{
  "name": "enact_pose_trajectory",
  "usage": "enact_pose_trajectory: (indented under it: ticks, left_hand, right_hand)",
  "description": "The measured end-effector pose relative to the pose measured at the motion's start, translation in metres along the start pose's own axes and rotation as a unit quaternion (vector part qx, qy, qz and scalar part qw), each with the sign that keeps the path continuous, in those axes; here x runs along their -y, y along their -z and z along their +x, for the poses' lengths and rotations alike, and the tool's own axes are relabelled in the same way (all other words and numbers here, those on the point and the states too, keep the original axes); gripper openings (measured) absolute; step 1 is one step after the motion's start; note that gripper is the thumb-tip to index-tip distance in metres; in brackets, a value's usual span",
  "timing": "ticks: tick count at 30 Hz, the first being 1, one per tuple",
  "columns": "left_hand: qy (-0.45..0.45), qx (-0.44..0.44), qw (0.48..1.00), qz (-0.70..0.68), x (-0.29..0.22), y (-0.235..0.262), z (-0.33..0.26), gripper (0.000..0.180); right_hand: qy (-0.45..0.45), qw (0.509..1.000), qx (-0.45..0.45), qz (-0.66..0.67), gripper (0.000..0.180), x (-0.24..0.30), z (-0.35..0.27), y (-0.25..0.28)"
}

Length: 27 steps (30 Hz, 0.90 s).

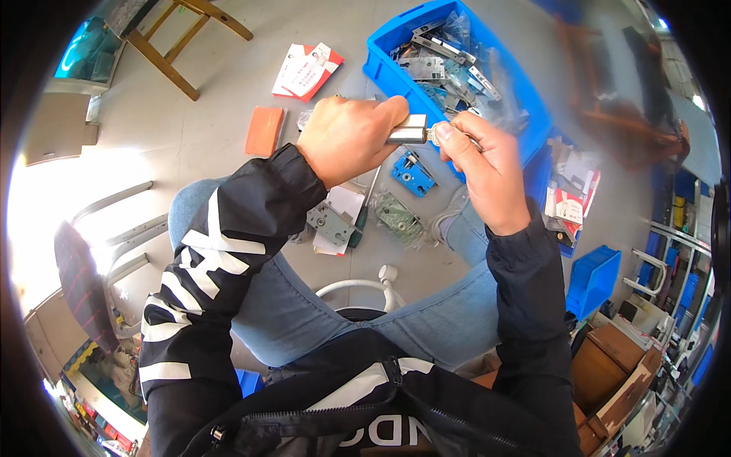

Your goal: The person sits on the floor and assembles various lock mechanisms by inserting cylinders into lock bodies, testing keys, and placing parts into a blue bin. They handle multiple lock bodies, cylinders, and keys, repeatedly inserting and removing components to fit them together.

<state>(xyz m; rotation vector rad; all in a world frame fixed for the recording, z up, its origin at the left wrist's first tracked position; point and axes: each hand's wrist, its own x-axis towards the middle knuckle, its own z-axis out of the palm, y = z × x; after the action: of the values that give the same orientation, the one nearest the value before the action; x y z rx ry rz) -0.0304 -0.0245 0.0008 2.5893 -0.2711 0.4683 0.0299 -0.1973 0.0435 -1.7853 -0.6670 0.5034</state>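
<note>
My left hand [352,135] is closed round a silver lock cylinder [411,129], whose end sticks out past the thumb toward the right. On the other side, my right hand [481,156] pinches a key [432,135] at the end of that cylinder; how deep the key sits in it I cannot make out. Below the hands, on the floor, lie a blue lock case [413,174], a grey metal lock case [332,223] on white paper, and another lock body in clear plastic [399,216]. A dark-handled screwdriver [359,226] lies between them.
A large blue bin [378,67] full of lock parts and plastic bags stands just beyond my right hand. Red and white leaflets [308,71] and an orange box [265,130] lie on the floor. A wooden stool [177,44] stands far left, a smaller blue bin [592,282] at right.
</note>
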Motion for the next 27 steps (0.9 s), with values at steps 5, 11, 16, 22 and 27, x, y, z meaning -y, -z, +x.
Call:
enact_pose_trajectory:
  ticks: [5, 11, 16, 22, 27]
  left_hand:
    - [0.009, 0.033, 0.999, -0.008, 0.000, 0.000, -0.003, 0.019]
    - [0.008, -0.005, 1.000, 0.018, -0.001, -0.005, -0.006, 0.023]
    - [0.045, 0.009, 0.997, -0.055, -0.004, -0.009, -0.002, 0.026]
    - [0.149, 0.080, 0.965, -0.199, -0.007, -0.014, 0.004, 0.032]
    - [0.250, 0.119, 0.871, -0.406, -0.008, -0.007, 0.007, 0.041]
  right_hand:
    - [-0.014, 0.999, 0.042, -0.023, 0.027, 0.002, 0.000, 0.005]
    - [-0.129, 0.974, 0.065, 0.177, 0.031, -0.007, -0.002, -0.004]
    - [-0.186, 0.940, 0.098, 0.269, 0.055, -0.003, -0.001, 0.013]
    - [-0.128, 0.968, 0.096, 0.193, 0.036, -0.005, 0.003, 0.032]
    - [-0.133, 0.956, 0.063, 0.254, 0.027, -0.010, 0.006, 0.043]
